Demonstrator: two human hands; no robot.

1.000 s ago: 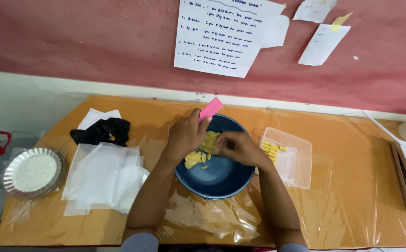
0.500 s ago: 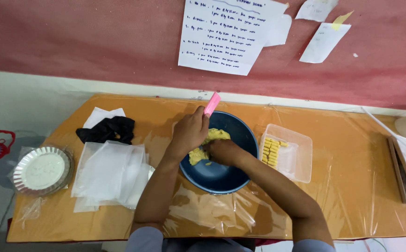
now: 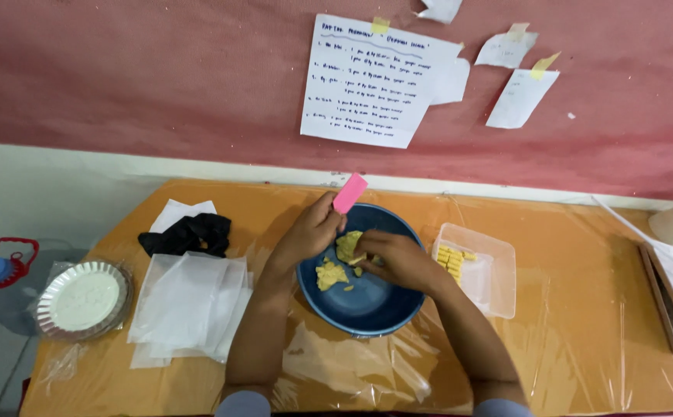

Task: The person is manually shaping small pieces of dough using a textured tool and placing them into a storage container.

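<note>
1. The left hand is closed around a flat pink scraper, whose free end sticks up past the far rim of the blue bowl at the frame's centre.
2. The right hand is curled over a lump of yellow dough inside the bowl — pinching or pressing it, though its fingertips are hidden; a second lump and crumbs lie just below-left.
3. To cut well, I judge the scraper should come down square on the dough while the right hand steadies it clear of the blade edge — loose crumbs gathered back toward the middle.
4. Right of the bowl, just beside it, a clear tray holds small yellow cut pieces; a short sideways move reaches it.
5. Left of centre lie stacked white sheets and a black cloth; far left, a foil dish sits at the table edge.
6. Bare plastic-covered table shows lower right.
</note>
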